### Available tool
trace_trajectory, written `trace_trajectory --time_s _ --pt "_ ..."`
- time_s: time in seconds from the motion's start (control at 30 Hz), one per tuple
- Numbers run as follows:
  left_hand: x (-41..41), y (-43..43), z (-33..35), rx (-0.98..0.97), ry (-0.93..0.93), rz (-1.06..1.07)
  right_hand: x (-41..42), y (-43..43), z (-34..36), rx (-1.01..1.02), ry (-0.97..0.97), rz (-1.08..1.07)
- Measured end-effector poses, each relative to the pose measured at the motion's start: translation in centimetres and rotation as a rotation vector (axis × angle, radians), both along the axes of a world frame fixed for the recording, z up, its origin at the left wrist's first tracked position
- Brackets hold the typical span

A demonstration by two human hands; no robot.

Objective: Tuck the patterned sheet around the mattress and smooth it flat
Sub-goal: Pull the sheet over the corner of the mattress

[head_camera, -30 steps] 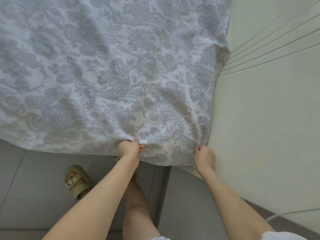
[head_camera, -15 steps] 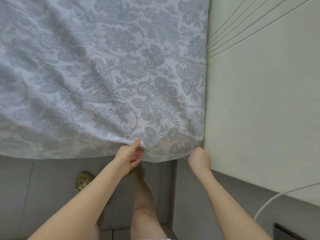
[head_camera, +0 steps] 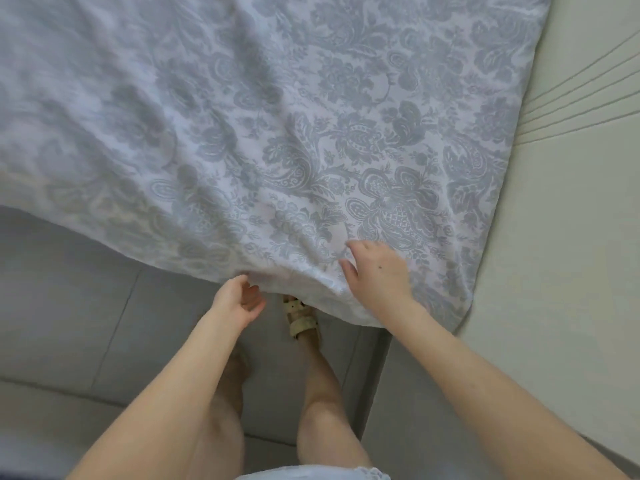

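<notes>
**Head view: both grips at the sheet's hem**

The right grip (head_camera: 377, 273) lies flat, fingers spread, on the patterned sheet (head_camera: 277, 133) near its front corner. The left grip (head_camera: 239, 301) curls at the hem, thumb touching; whether it pinches, I cannot tell. The sheet fills the upper view, stretching away from the person, and its hem slants down rightward above the floor (head_camera: 69, 289).

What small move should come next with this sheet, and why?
Probably the left hand should push the hanging hem under the mattress: the patterned sheet droops loose over the floor there, while the right hand lies flat on top, steadying it.
</notes>
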State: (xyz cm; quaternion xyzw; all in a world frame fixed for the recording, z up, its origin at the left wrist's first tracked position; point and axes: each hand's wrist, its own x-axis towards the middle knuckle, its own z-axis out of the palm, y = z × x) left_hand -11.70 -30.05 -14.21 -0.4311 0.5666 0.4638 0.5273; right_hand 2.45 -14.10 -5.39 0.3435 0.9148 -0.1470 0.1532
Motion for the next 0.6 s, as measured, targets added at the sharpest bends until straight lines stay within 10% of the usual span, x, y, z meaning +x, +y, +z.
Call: trace_trajectory --time_s 0.23,0.43,0.6 --pt "-9.0 -5.2 -3.2 -0.141 0.22 0.219 -12.1 -6.6 -3.4 0.054 -0.034 0.498" --pt "-12.5 -7.8 -7.0 0.13 0.11 0.406 -17.8 -9.2 -6.4 0.104 -0.127 0.549" --pt "-11.3 -10.9 -7.7 -0.008 0.368 0.304 -18.8 -10.3 -7.5 0.229 -0.281 0.554"
